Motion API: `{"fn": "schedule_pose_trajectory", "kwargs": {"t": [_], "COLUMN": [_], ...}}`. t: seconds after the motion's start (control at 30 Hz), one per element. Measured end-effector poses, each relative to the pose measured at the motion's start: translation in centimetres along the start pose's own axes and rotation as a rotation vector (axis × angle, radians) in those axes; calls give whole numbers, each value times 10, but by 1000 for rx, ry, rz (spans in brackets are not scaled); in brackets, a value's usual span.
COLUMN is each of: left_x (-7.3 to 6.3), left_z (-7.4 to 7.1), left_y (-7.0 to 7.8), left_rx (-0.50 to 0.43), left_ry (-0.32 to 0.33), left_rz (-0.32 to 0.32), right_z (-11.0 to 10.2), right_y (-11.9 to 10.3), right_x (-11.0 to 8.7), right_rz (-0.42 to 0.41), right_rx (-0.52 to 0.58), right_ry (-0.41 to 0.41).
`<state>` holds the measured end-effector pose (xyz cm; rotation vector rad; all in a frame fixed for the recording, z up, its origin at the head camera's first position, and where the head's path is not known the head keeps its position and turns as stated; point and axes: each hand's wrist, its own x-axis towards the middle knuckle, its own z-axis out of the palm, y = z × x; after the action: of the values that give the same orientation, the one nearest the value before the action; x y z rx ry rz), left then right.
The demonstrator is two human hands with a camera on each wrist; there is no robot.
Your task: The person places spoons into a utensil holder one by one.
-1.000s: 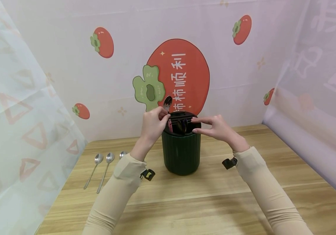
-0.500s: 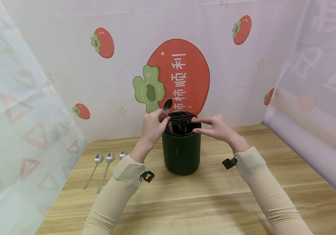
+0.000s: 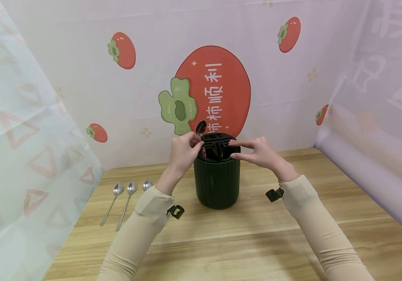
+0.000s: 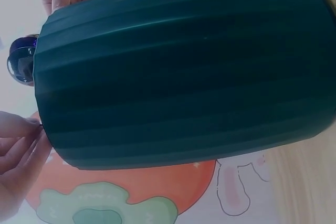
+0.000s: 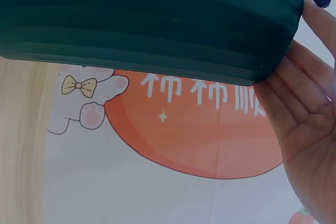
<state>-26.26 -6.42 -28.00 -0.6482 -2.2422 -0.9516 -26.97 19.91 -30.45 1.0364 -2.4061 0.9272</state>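
Note:
My left hand pinches a shiny spoon, held upright with its bowl above the fingers. A pink patterned strip shows just below the fingertips, in line with this spoon. Both are over the left rim of a dark green ribbed container with a slatted black top part. A dark glossy rounded spoon bowl sticks out of the opening. At the right rim, my right hand touches the container with fingers and thumb nearly straight and spread apart. The inside of the container is mostly hidden.
To the left on the wooden table lie a silver spoon, a second silver spoon and a third silver spoon, partly behind the left forearm. A printed cloth hangs behind the container.
The spoon in my left hand has sunk a little lower toward the container, and the left hand has dipped with it. My right hand and the container have stayed in place.

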Motion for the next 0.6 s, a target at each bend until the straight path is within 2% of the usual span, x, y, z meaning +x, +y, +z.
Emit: {"fn": "schedule_pose_trajectory", "kwargs": {"t": [0.27,0.6], "left_x": [-1,-6], "left_z": [-2,-10], "left_y": [-3,-17], "left_rx": [17,37], "left_ry": [4,98], "left_rz": [7,-12], "right_z": [0,0], "right_y": [-1,-1], "right_x": [0,0], "right_rz": [8,12], "right_rx": [11,19], "right_ry": [-6,-9]}}
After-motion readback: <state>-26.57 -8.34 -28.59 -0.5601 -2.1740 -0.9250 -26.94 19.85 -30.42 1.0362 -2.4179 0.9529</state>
